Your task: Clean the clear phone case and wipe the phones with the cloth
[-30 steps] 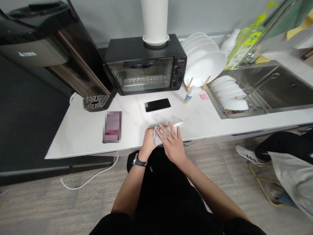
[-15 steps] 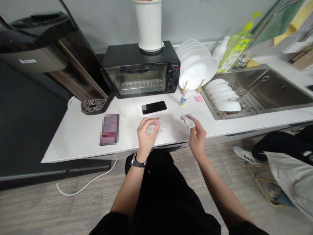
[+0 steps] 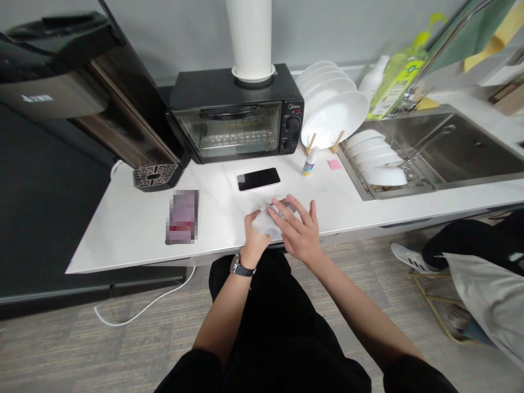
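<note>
My left hand is closed around a clear plastic piece, likely a phone case, which is mostly covered now. Over it lies a grey-white cloth, bunched between both hands. My right hand rests on the cloth from the right, its fingers stretched out and spread. Just behind the hands, a phone with a dark screen lies flat on the counter. A small spray bottle stands to the right of the phone, near a pink sticky note.
A blurred-out flat object lies on the white counter at left. Behind are a drinks dispenser, a toaster oven and racked plates. Bowls sit by the sink. Another person's shoe shows at right.
My right hand has moved left with the cloth, bringing it onto the clear piece in my left hand. Its fingers have spread out. My left hand has shifted slightly right and down.
</note>
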`<state>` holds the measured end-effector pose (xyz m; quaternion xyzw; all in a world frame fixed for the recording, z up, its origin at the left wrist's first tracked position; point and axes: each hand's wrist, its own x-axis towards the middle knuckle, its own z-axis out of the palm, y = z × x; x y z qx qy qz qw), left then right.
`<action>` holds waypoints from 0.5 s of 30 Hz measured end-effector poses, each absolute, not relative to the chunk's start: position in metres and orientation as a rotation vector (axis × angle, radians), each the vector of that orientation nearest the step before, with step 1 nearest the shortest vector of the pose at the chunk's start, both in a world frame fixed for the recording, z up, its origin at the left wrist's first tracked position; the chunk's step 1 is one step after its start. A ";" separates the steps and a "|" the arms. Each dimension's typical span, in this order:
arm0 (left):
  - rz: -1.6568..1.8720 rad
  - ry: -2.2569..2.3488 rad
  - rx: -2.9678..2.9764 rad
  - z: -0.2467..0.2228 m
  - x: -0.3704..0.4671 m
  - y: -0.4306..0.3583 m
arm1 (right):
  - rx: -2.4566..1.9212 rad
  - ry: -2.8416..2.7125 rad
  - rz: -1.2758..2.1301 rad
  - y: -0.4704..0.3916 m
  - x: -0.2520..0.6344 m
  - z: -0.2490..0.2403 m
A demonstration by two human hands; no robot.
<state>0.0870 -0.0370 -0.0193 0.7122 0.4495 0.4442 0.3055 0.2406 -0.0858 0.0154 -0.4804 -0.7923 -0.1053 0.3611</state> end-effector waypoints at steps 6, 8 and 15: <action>1.351 1.158 2.005 0.000 0.087 -0.035 | -1.167 -1.929 -0.369 -0.082 0.248 0.013; 1.356 1.151 2.032 0.006 0.087 -0.036 | -1.150 -1.957 -0.398 -0.082 0.249 0.013; 1.275 1.223 2.077 0.018 0.084 -0.036 | -1.151 -1.948 -0.408 -0.080 0.252 0.011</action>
